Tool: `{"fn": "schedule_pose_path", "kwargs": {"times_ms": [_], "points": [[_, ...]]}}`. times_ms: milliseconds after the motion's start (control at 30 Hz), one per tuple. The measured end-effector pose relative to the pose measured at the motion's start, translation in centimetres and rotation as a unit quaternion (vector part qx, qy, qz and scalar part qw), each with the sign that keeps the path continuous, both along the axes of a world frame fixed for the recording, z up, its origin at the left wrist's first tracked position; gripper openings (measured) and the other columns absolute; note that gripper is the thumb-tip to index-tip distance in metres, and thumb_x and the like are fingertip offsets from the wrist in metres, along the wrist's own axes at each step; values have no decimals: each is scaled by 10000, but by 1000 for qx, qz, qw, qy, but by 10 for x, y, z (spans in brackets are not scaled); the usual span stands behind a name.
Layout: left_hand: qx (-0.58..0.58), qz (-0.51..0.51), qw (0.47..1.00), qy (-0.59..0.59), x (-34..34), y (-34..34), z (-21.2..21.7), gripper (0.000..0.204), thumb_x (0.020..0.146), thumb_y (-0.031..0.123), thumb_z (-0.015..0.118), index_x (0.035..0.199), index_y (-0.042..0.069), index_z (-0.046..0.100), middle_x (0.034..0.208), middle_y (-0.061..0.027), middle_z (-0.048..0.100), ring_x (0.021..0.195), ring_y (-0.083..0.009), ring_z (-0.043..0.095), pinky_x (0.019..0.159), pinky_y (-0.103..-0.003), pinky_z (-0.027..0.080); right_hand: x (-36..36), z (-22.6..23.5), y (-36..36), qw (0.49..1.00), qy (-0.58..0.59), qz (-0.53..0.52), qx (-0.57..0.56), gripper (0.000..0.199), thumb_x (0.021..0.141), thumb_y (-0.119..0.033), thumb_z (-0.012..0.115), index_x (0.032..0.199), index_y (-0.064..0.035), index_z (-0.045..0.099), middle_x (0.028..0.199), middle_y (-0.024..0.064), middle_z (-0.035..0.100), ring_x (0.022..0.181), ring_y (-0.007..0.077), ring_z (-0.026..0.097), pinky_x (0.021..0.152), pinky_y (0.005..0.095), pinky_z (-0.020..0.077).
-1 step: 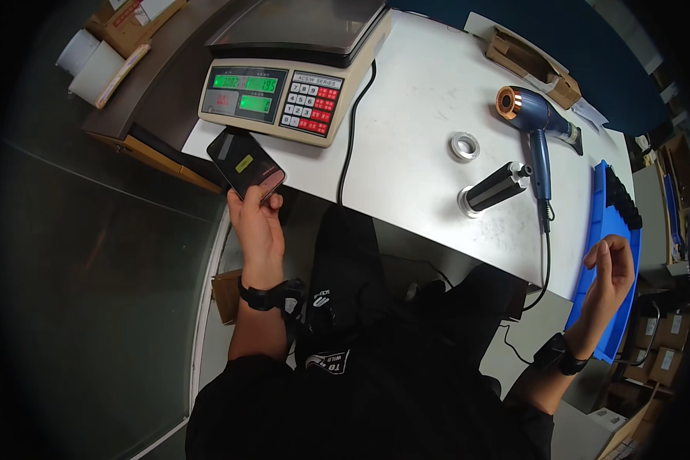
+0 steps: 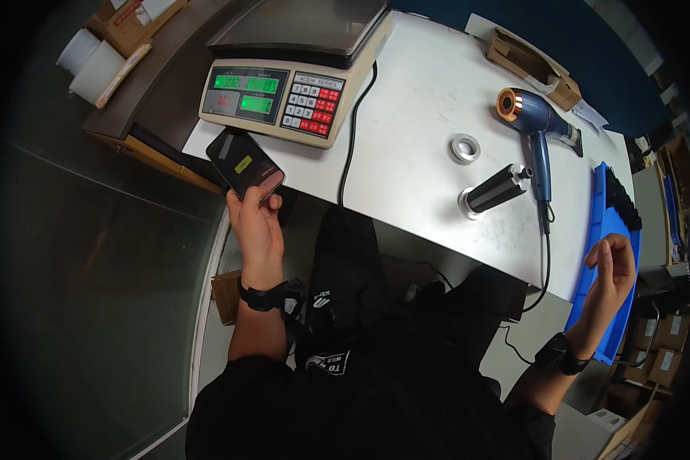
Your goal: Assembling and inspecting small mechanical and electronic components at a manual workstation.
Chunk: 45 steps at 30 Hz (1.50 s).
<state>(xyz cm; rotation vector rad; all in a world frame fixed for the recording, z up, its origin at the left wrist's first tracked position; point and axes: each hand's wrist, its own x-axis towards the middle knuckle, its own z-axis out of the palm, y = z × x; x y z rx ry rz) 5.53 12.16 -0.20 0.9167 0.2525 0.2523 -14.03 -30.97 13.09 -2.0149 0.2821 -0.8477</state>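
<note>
My left hand (image 2: 257,226) grips a dark phone (image 2: 245,165) at the near left corner of the white table (image 2: 414,92), just below a beige weighing scale (image 2: 291,88) with green displays. A black watch sits on that wrist. My right hand (image 2: 612,268) is raised off the table's right end, fingers loosely curled and holding nothing, beside a blue tray (image 2: 594,264) with dark parts along its far edge.
On the table lie a blue hair dryer (image 2: 538,126) with its cord hanging down, a black cylinder with metal ends (image 2: 494,192) and a small metal ring (image 2: 465,147). An open cardboard box (image 2: 530,57) sits at the back. White rolls (image 2: 92,65) stand far left.
</note>
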Motion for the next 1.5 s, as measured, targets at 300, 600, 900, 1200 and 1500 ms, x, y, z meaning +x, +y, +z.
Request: {"fn": "schedule_pose_path", "kwargs": {"times_ms": [300,600,900,1200,1500], "points": [[-4,16,1000,-8,14,13,-1,239,874,-45,538,1084,47,470,990,-98,621,694,-128,513,597,-260,425,43,28,5,998,-28,33,-39,126,996,-124,591,936,-16,612,688,-19,512,625,44,440,598,207,312],[9,18,1000,-20,25,23,-4,233,877,-33,557,1083,53,488,976,-84,618,695,-125,517,583,-258,427,99,60,-30,992,57,33,-105,162,976,-201,641,977,-40,661,706,-11,556,643,45,482,580,203,324],[39,12,999,6,30,32,-9,264,884,-6,584,1132,51,515,972,-68,614,705,-124,506,604,-261,422,195,39,-87,971,210,-33,-110,248,929,-243,678,975,-1,699,788,33,657,726,97,611,674,246,490],[64,38,997,11,33,27,-5,179,902,19,572,1066,20,501,908,-82,591,684,-133,481,657,-279,428,282,15,-137,873,335,-57,-349,294,901,-290,681,1036,-38,750,899,108,737,807,213,690,764,325,533],[63,21,998,11,35,33,-11,216,894,47,553,1102,0,524,991,-121,623,730,-163,509,739,-295,455,339,-6,-145,795,384,-29,-469,349,921,-371,623,1140,-125,738,1061,105,739,986,264,699,895,377,539]]}}
